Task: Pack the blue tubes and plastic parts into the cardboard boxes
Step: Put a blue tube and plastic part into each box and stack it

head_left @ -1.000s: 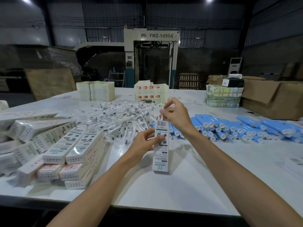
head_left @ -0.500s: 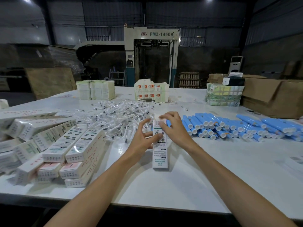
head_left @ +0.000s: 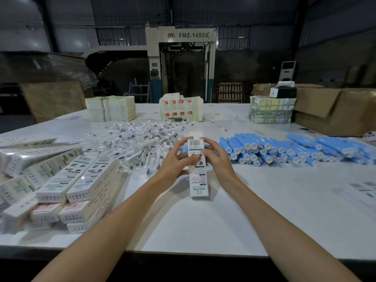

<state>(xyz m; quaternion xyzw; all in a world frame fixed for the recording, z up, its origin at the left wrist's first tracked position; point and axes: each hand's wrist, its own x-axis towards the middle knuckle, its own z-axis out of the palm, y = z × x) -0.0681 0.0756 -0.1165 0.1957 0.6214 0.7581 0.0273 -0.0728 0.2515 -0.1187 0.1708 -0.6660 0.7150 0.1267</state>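
Head view: half a second ago the right hand (head_left: 218, 159) covered the top of the cardboard box (head_left: 198, 174). Now it has slid to the box's right side, so the barcode panel and the flap above it are uncovered. The left hand (head_left: 175, 161) has closed in on the left side. The box sits between both sets of fingers (head_left: 209, 142), gripped round its upper half, with the left thumb lying across the printed front. It is held near the middle of the surface (head_left: 203, 231), its lower end pointing toward the near edge. Both forearms reach in from the near edge and converge on it. Blue tubes (head_left: 284, 147) lie toward the right edge, plastic parts (head_left: 138, 143) are heaped behind the left hand, and packed boxes (head_left: 81, 180) are stacked by the left edge.
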